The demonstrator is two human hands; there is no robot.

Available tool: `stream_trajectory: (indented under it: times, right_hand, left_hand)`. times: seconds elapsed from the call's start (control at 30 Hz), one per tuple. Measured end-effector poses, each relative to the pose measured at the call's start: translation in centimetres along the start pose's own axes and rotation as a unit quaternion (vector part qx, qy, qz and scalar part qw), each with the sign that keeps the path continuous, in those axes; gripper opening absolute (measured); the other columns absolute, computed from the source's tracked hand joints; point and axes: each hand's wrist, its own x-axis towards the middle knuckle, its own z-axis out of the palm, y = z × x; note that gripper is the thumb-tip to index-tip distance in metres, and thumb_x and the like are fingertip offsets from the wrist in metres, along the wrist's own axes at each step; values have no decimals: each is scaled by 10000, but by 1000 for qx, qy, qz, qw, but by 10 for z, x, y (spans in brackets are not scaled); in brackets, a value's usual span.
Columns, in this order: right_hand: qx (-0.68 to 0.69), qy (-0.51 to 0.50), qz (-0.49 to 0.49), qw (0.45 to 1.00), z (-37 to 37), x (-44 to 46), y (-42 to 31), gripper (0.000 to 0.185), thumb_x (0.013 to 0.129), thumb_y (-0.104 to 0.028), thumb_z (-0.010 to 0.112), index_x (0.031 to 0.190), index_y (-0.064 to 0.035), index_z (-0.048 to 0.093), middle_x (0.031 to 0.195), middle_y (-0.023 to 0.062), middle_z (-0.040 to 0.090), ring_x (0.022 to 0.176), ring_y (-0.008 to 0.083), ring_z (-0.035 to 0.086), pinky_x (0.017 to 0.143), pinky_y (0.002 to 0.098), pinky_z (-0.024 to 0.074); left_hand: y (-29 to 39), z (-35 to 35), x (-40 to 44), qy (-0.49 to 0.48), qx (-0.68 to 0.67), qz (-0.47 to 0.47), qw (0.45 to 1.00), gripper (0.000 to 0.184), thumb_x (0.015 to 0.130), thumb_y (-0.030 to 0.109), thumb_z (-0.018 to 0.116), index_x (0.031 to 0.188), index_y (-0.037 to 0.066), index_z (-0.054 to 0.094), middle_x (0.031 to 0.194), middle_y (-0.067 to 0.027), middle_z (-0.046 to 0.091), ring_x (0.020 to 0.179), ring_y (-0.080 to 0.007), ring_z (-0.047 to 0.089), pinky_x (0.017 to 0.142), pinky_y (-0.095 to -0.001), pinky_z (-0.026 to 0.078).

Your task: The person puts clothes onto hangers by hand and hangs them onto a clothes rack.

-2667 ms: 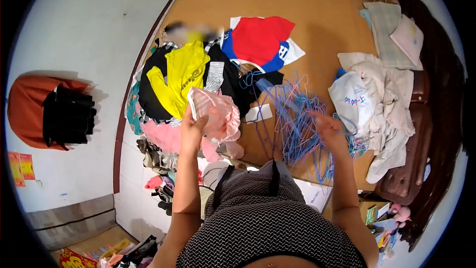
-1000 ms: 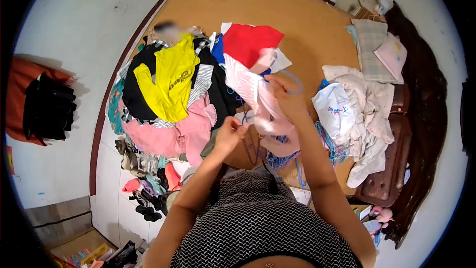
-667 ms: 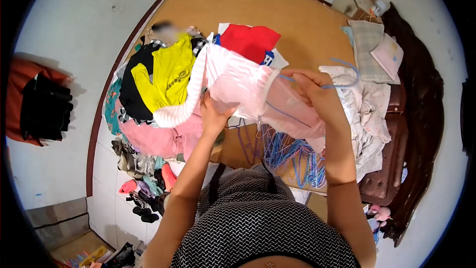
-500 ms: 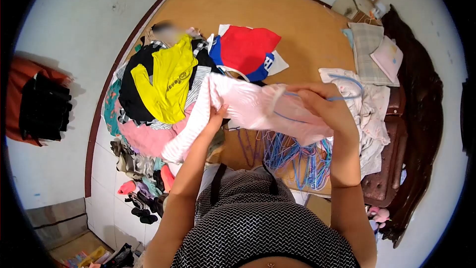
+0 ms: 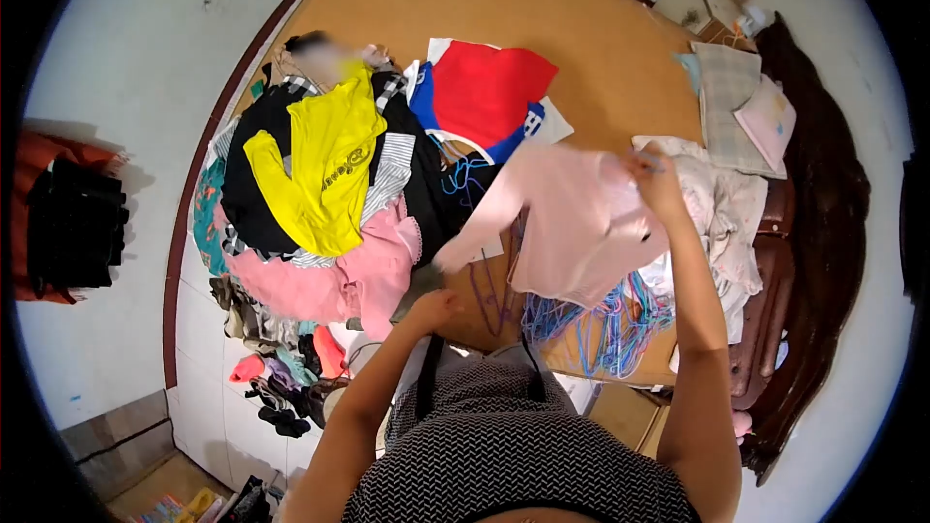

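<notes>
A pale pink long-sleeved top (image 5: 572, 223) hangs spread out in front of me, one sleeve stretching to the left. My right hand (image 5: 661, 184) is closed at its neck end, where a bit of blue clothes hanger (image 5: 659, 164) shows between the fingers. Most of that hanger is hidden. Below the sleeve's end, my left hand (image 5: 434, 311) is apart from the top, fingers loosely bent with nothing seen in them. Under the top lies a tangle of blue and purple hangers (image 5: 620, 329).
On the bed (image 5: 581, 0) lie a yellow shirt (image 5: 334, 160) over dark clothes, a pink garment (image 5: 378, 266) and a red and blue garment (image 5: 489, 87). Crumpled white cloth (image 5: 727, 232) and pillows (image 5: 728, 102) line the right side. Socks (image 5: 291, 368) lie at lower left.
My left hand has let go of the pink top and moved down towards me. The top, bunched before, now hangs open from my right hand, which has shifted slightly right.
</notes>
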Motion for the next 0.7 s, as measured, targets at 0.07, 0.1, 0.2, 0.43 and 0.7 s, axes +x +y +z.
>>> stream_trajectory:
  times: [0.07,0.1,0.2,0.43,0.7]
  right_hand:
    - [-134,82,-155,975,2,45,17,55,762,-15,634,806,16,626,691,127,489,647,252,510,592,347,421]
    - [-136,78,-152,976,7,63,9,55,762,-15,634,806,16,626,691,127,489,647,252,510,592,347,421]
    - [-219,175,-186,942,37,114,-30,78,774,-14,620,848,4,635,678,125,460,631,279,497,582,355,421]
    - [-84,152,-202,964,199,208,-15,133,776,-25,577,904,-31,616,838,153,520,722,315,548,607,376,457]
    - [-262,-205,-178,926,431,148,144,441,737,-52,601,1166,-64,500,1139,136,523,1062,323,510,873,425,455]
  left_hand:
    - [-2,-15,0,29,-69,-15,997,422,791,342,635,1094,51,600,1010,-174,625,944,-325,597,819,-386,465]
    - [-5,-20,1,25,-72,-17,997,422,791,342,635,1094,51,600,1010,-174,625,944,-325,597,819,-386,465]
    - [-13,-41,6,105,-150,-37,982,356,790,254,642,1077,46,605,1026,-166,620,925,-312,603,798,-376,476]
    - [-87,-71,36,156,-130,-113,972,295,795,134,604,1078,49,592,1038,-195,595,927,-348,586,790,-400,474]
    - [-196,-85,82,240,-25,-80,967,319,699,98,644,1014,93,597,1012,-174,547,986,-392,485,856,-452,409]
